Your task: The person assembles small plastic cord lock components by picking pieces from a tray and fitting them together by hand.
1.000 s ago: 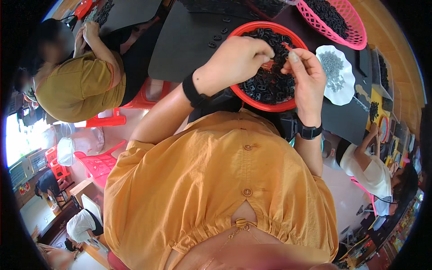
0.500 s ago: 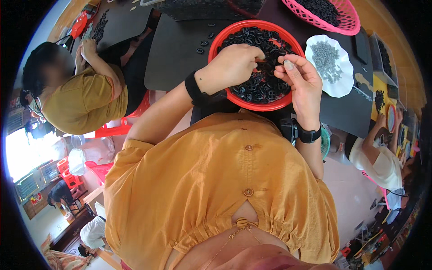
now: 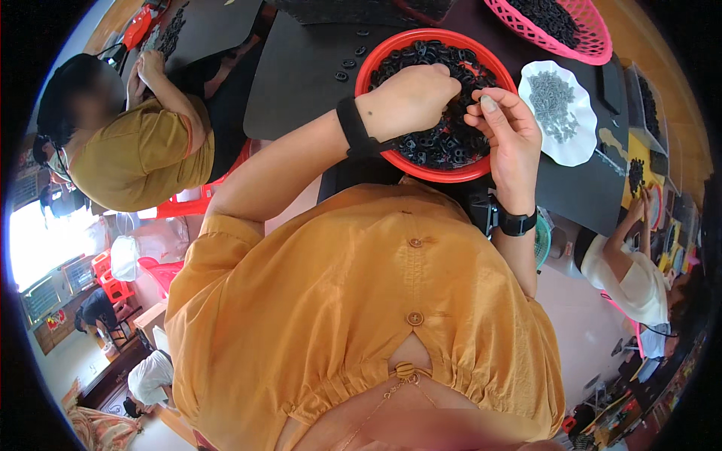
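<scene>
A red basin point(image 3: 508, 79) full of small black plastic pieces with oval holes point(image 3: 444, 150) stands on the dark table before me. Over its middle, my left hand point(image 3: 410, 101) is closed with the knuckles up, its fingertips hidden beneath. Close beside it, at the basin's right rim, my right hand point(image 3: 510, 128) pinches thumb against forefinger. Whatever lies in that pinch is too small to make out. To the right of this hand is a white wavy-edged plate point(image 3: 587, 143) with a heap of small clear-grey pieces point(image 3: 553, 101).
Several loose black pieces point(image 3: 341, 76) lie left of the basin. A pink basket point(image 3: 602, 52) of black parts stands at the far right, and a dark bin point(image 3: 361, 11) at the back. Co-workers sit at the left point(image 3: 143, 150) and right point(image 3: 628, 274).
My left hand has moved right, nearer my right hand, and its fingertips have turned out of sight. My right hand keeps its pinch. The whole view has shifted slightly.
</scene>
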